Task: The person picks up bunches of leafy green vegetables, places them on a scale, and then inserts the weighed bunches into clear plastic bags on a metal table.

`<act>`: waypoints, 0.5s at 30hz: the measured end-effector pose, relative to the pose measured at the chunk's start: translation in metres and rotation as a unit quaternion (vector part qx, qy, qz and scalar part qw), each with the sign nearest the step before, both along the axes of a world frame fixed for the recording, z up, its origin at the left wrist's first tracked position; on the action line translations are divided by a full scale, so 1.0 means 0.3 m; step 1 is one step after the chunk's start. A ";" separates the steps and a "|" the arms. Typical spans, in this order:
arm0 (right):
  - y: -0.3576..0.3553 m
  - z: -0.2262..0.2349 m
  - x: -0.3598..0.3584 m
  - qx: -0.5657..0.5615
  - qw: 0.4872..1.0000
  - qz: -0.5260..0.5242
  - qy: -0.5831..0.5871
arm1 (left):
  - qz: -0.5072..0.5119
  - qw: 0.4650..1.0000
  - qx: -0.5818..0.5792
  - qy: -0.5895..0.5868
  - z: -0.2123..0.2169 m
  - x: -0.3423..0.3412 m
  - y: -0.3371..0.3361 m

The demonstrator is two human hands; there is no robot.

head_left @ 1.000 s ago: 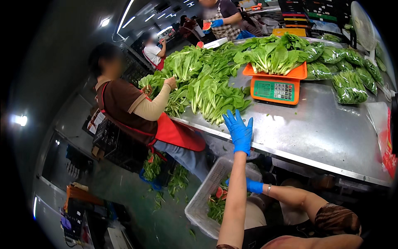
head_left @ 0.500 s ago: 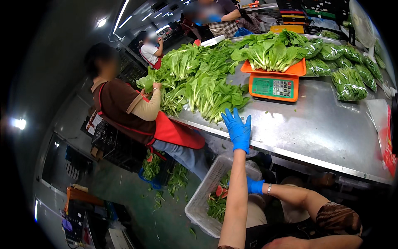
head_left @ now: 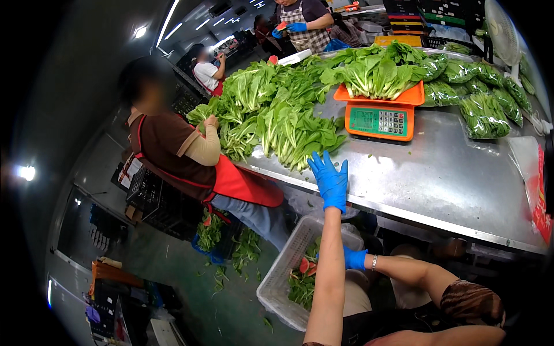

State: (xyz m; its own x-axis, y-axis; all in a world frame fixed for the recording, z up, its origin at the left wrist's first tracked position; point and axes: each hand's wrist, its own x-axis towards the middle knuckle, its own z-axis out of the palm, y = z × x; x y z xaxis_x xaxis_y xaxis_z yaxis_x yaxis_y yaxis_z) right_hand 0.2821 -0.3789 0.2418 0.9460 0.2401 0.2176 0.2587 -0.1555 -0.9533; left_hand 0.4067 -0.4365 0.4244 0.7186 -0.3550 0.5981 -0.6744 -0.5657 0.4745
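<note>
The big heap of leafy greens lies on the left part of the shiny metal table. Its leaves are bright green and its stems are pale. The person's left hand, in a blue glove, is at the front edge of the table, just beside the stems. Its fingers are spread wide and hold nothing. The right hand, in a blue glove too, is low down, below the table edge. The left arm hides part of it, so I cannot tell how its fingers are or if they hold anything.

Right of the heap stands an orange scale with more greens on top. Past it, clear bags of greens sit close together, and a fan stands behind them. Under the left arm is a white basket with leaves and red fruit pieces inside. On the left, a co-worker in a red apron has a hand by the heap. At the back, a person in a checked apron holds a red slice.
</note>
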 end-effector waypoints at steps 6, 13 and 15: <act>0.011 0.005 0.005 0.048 0.999 0.018 -0.008 | 0.008 1.000 -0.003 -0.003 0.016 -0.010 0.008; -0.003 0.002 -0.012 0.055 0.998 0.019 0.020 | 0.003 1.000 -0.014 0.014 -0.030 0.010 -0.006; -0.016 -0.014 0.008 0.038 0.999 0.010 0.020 | -0.001 0.999 -0.012 0.034 -0.059 0.015 -0.003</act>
